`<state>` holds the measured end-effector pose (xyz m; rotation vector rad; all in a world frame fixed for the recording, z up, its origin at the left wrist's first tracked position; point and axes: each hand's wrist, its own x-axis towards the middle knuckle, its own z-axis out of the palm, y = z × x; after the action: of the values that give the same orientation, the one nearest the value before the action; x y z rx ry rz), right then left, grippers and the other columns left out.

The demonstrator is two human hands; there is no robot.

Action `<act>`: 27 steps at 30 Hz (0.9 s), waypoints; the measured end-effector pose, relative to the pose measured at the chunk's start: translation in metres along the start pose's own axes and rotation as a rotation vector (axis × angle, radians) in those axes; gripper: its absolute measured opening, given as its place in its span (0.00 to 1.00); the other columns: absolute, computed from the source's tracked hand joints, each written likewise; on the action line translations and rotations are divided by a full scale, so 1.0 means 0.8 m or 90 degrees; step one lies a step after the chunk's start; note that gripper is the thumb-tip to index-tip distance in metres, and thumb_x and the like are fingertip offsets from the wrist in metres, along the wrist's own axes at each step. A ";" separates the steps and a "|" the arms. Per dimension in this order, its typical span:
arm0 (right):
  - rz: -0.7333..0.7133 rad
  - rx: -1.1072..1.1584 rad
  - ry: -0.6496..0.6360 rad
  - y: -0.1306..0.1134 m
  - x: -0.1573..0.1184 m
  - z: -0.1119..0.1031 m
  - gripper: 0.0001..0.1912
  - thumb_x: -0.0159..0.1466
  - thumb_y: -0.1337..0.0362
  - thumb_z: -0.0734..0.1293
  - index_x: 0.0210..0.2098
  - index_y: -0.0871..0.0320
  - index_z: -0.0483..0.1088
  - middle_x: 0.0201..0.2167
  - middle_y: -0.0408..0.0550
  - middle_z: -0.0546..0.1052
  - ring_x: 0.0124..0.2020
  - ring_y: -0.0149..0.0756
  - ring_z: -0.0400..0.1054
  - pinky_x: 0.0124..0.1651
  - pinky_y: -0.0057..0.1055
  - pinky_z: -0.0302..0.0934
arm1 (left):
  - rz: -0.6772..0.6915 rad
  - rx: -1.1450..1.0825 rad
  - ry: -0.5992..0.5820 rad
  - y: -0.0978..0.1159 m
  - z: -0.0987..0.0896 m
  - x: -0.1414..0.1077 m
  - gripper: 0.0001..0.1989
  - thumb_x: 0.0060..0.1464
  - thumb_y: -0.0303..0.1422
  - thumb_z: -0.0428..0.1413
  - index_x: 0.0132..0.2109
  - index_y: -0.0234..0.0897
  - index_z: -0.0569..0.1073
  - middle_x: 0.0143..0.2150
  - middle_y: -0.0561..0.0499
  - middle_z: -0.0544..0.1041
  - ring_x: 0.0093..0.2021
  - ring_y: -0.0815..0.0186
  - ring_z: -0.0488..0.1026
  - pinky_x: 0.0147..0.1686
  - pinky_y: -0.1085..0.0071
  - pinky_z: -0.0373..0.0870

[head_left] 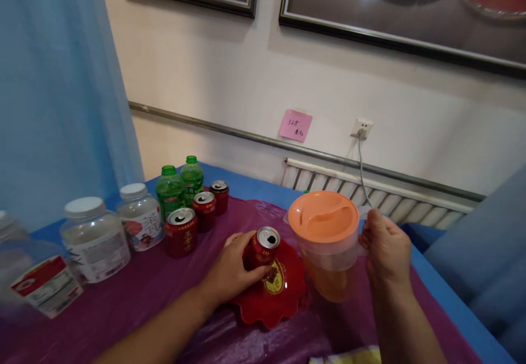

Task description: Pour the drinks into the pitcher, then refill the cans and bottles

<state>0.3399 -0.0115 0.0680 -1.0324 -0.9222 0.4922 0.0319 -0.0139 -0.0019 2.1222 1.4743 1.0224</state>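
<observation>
My left hand is wrapped round an opened red can, which is upright over a red scalloped plate with a yellow emblem. To the right, my right hand grips the handle of a clear plastic pitcher. An orange lid covers the pitcher, and amber liquid shows in its lower part. The pitcher stands close to the plate's right edge. Whether its base touches the cloth cannot be made out.
Three more red cans stand left of the plate, beside two green bottles and several clear jars. A purple cloth covers the blue table. Behind are a radiator and a plugged-in cable.
</observation>
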 end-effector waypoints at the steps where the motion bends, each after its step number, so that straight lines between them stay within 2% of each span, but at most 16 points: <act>1: 0.000 -0.005 0.001 0.000 0.002 -0.005 0.26 0.56 0.44 0.74 0.19 0.53 0.60 0.16 0.36 0.57 0.17 0.28 0.49 0.19 0.28 0.44 | 0.001 -0.001 -0.005 0.000 0.001 0.000 0.36 0.45 0.48 0.67 0.60 0.41 0.71 0.58 0.42 0.77 0.60 0.45 0.70 0.61 0.47 0.64; 5: -0.016 -0.054 0.006 0.000 0.008 -0.016 0.26 0.55 0.44 0.74 0.18 0.54 0.63 0.16 0.37 0.58 0.18 0.29 0.50 0.20 0.29 0.45 | 0.008 -0.013 -0.020 0.003 0.001 0.000 0.35 0.45 0.45 0.67 0.60 0.40 0.71 0.58 0.42 0.77 0.60 0.45 0.70 0.62 0.48 0.63; 11: -0.060 -0.180 0.000 -0.006 0.000 -0.015 0.28 0.54 0.40 0.73 0.17 0.55 0.63 0.15 0.37 0.59 0.17 0.28 0.51 0.19 0.28 0.45 | 0.032 -0.015 -0.023 0.012 -0.004 -0.003 0.34 0.43 0.42 0.68 0.58 0.42 0.72 0.56 0.46 0.78 0.56 0.49 0.73 0.63 0.50 0.62; 19: -0.076 -0.233 -0.006 -0.012 -0.006 -0.018 0.29 0.53 0.38 0.73 0.18 0.55 0.65 0.14 0.36 0.60 0.16 0.28 0.51 0.18 0.28 0.47 | 0.047 -0.021 -0.039 0.015 -0.004 -0.006 0.32 0.42 0.44 0.69 0.55 0.44 0.73 0.52 0.47 0.80 0.50 0.51 0.75 0.61 0.51 0.62; 27: -0.044 -0.314 -0.041 -0.023 -0.013 -0.015 0.29 0.54 0.38 0.72 0.18 0.56 0.66 0.17 0.37 0.59 0.21 0.29 0.53 0.22 0.27 0.47 | 0.050 -0.029 -0.067 0.017 -0.006 -0.006 0.29 0.43 0.42 0.68 0.53 0.44 0.74 0.52 0.48 0.80 0.52 0.51 0.75 0.61 0.53 0.61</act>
<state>0.3426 -0.0337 0.0777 -1.4289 -1.1648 0.2420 0.0367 -0.0245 0.0083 2.1823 1.3157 0.9467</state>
